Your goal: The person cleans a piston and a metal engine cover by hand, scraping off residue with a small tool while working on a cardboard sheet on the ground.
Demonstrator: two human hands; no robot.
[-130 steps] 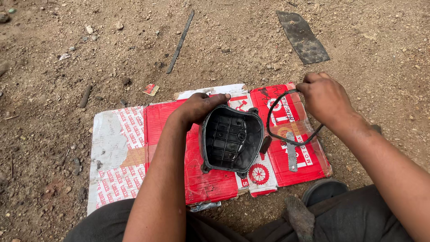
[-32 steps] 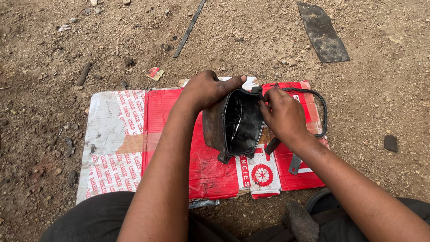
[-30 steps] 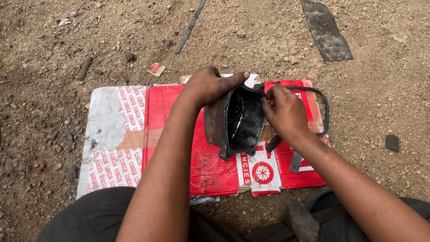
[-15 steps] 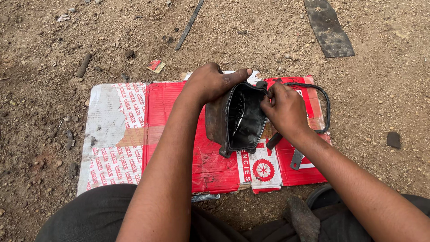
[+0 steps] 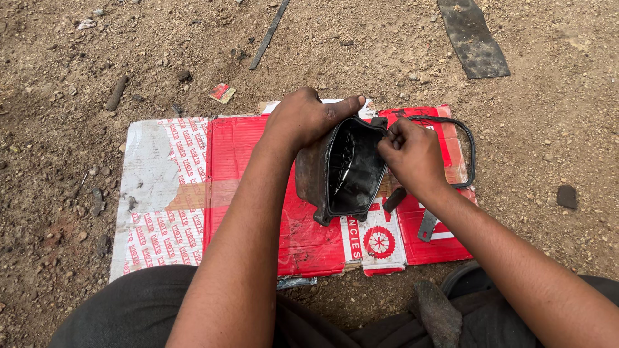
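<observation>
My left hand [image 5: 308, 119] grips the top of a black engine cover [image 5: 345, 171], held tilted on its edge over a flattened red and white cardboard sheet [image 5: 251, 193]. The cover's hollow inside faces right. My right hand [image 5: 412, 154] pinches a thin black rubber gasket [image 5: 469, 145] at the cover's upper right rim. The gasket's free loop trails to the right over the cardboard.
A small metal tool [image 5: 425, 225] and a dark stick-like piece [image 5: 393, 200] lie on the cardboard under my right wrist. Around it is bare dirt with a dark rubber strip [image 5: 474, 38], a thin metal rod [image 5: 267, 35], a small red scrap [image 5: 221, 92] and pebbles.
The cover was lying flat with the gasket held apart at the right. Now the cover stands tilted on edge and my right hand has brought the gasket to its rim.
</observation>
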